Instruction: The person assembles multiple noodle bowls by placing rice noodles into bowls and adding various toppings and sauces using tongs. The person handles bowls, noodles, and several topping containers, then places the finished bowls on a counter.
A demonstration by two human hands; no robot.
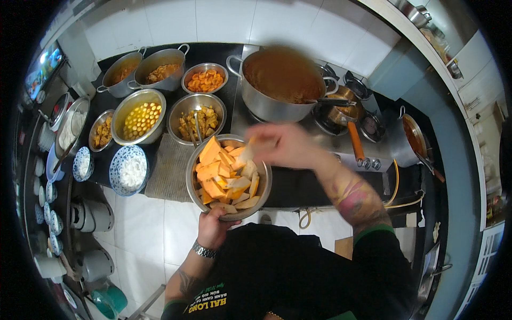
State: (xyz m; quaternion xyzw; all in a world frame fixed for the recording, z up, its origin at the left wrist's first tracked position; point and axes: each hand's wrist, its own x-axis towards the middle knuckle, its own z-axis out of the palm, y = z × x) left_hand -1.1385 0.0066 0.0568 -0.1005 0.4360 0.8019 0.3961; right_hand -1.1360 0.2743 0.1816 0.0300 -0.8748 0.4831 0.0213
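Note:
My left hand [212, 228] grips the near rim of a round metal bowl [263, 198], holding it up at the front edge of the counter. Cut chunks of orange vegetable, perhaps pumpkin, [214, 172] and paler pieces [249, 169] fill it. Over the bowl's far right side is my right hand [282, 144], smeared by motion. A pale piece shows close to its fingertips, but whether they hold it is unclear. Beyond that hand, a large two-handled pot [277, 111] of reddish-brown stew stands on the stove, partly blurred, with a dark utensil handle [333, 101] across its rim.
Left on the counter are a pot of yellow liquid with small round pieces [142, 118], a bowl of yellow-brown chunks [199, 121], a bowl of orange pieces [205, 81] and two stew pots [161, 69]. An orange-handled pan [356, 140] sits at right, its handle jutting forward.

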